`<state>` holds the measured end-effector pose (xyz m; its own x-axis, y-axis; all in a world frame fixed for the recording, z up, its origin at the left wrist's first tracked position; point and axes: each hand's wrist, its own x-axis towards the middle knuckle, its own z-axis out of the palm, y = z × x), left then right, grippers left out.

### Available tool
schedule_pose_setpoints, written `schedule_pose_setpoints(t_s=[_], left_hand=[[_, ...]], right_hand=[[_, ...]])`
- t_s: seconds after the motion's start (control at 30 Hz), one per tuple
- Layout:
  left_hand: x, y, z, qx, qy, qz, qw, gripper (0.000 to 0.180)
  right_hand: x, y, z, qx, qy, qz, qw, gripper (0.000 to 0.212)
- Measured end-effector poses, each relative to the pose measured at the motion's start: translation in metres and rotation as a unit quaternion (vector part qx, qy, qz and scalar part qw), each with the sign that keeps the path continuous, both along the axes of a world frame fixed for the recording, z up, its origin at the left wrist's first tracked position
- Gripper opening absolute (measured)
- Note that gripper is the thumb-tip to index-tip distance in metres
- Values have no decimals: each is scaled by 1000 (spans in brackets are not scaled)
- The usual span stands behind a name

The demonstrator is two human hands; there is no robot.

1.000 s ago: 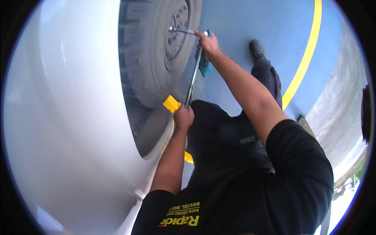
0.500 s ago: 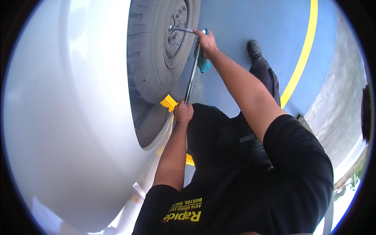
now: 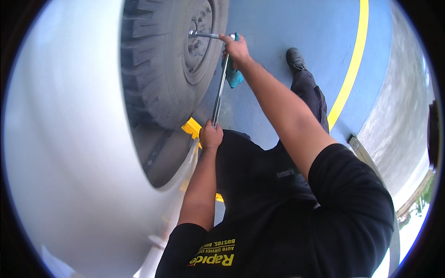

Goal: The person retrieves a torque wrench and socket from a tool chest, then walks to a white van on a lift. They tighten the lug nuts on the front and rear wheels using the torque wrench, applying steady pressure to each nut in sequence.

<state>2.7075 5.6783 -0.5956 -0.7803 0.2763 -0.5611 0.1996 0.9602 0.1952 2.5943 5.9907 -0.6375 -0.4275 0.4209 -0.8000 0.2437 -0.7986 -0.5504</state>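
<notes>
My left hand (image 3: 212, 135) is closed round the near end of a long chrome socket wrench handle (image 3: 219, 96). At the handle's far end, my right hand (image 3: 237, 51) wraps the head where a chrome extension bar (image 3: 208, 34) joins it. That bar runs left to a socket (image 3: 192, 33), which sits at the wheel's hub area (image 3: 198, 51); the nut under it is hidden. A teal, cloth-like thing (image 3: 235, 79) hangs beneath my right hand, partly covered by it. The treaded tire (image 3: 160, 60) stands in the wheel arch.
White bodywork (image 3: 69, 139) fills the left side. A yellow metal piece (image 3: 191, 127) lies beside the tire near my left hand. My shoe (image 3: 295, 60) rests on the blue floor (image 3: 264, 92), left of a yellow painted line (image 3: 354, 74). A metal edge (image 3: 364, 155) stands by my right elbow.
The view has shifted a little, so the wheel and bodywork appear farther left. Both hands keep their hold on the socket wrench, whose angle looks nearly the same.
</notes>
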Motion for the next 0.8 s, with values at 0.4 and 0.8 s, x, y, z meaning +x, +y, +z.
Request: schedule_pose_setpoints(t_s=[0.4, 0.8], left_hand=[[1, 6, -1, -31, -8, 19, 999, 32], [0, -9, -48, 8, 9, 9, 1000, 29]], right_hand=[[-3, 5, -9, -32, -3, 33, 999, 77], [-8, -1, -17, 9, 36, -3, 999, 51]])
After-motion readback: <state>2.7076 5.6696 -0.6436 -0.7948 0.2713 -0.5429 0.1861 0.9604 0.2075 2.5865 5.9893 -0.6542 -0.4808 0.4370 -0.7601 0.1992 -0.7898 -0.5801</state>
